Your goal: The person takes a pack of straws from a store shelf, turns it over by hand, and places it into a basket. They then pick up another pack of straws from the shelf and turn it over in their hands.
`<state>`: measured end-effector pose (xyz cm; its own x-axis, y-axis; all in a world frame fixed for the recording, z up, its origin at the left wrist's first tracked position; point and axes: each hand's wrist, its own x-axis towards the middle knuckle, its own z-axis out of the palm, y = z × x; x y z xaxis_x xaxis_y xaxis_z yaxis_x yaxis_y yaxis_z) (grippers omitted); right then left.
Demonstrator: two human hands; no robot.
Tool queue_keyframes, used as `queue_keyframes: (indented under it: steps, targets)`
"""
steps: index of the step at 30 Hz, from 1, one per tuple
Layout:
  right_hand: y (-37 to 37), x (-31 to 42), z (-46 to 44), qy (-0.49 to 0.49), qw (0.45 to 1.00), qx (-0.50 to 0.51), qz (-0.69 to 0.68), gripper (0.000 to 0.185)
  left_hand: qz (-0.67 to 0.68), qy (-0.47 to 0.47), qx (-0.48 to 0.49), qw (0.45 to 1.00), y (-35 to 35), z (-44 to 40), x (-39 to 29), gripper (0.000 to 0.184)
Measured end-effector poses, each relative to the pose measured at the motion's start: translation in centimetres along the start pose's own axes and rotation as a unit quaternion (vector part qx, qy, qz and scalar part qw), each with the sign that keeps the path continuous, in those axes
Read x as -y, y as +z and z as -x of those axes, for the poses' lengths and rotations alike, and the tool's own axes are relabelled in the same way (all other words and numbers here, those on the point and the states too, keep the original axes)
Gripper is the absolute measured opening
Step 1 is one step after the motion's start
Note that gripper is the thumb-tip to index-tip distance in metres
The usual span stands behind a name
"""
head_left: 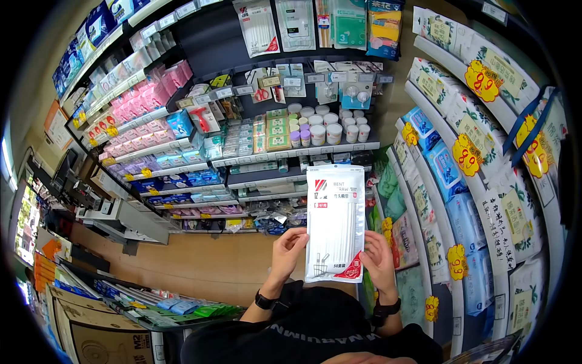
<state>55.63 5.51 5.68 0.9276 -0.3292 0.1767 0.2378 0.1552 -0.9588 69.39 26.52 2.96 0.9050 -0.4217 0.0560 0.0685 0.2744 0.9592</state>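
Note:
A white pack of bent drinking straws [335, 224] is held upright in front of my chest, its printed face toward me and a red corner at the lower right. My left hand [290, 252] pinches the pack's left edge between thumb and fingers. On the opposite edge, my right hand [379, 261] grips near the red corner, with its fingers partly behind the pack. Similar straw packs [257, 27] hang at the top of the shelf ahead.
Ahead, a shelf [297, 151] carries white tubs [317, 134] and small boxes. Pink packets [151, 96] fill shelves on the left. Tissue and wipe packs [445, 167] with yellow price tags line the right shelves. Cardboard boxes [106, 340] stand at lower left, beside a low display [176, 309].

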Motion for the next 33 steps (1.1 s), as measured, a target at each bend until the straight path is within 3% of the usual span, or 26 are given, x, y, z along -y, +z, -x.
queue_keyframes:
  steps: [21, 27, 29, 30, 32, 33]
  targets:
    - [2.2, -0.6, 1.1, 0.015, 0.999, -0.051, -0.002, 0.045, 0.027, 0.002, 0.032, 0.999, -1.9, 0.7, -0.2, 0.019]
    - [2.4, -1.7, 0.7, 0.027, 0.997, -0.069, 0.026, 0.042, 0.102, -0.016, 0.078, 0.992, -3.1, 0.9, 0.4, 0.021]
    - [2.4, -2.0, 0.7, 0.030, 0.997, -0.072, 0.029, 0.041, 0.161, -0.050, 0.132, 0.977, -2.9, 0.8, 0.3, 0.040]
    - [2.5, -2.2, 0.7, 0.043, 0.996, -0.071, 0.031, 0.041, 0.163, -0.051, 0.132, 0.976, -2.8, 0.8, 0.1, 0.040]
    - [2.6, -2.7, 0.8, 0.058, 0.995, -0.070, 0.033, 0.041, 0.182, -0.130, 0.179, 0.958, -2.4, 1.0, -0.4, 0.072]
    - [2.6, -3.1, 0.9, 0.066, 0.995, -0.065, 0.026, 0.040, 0.182, -0.130, 0.179, 0.958, -2.4, 1.1, -0.3, 0.072]
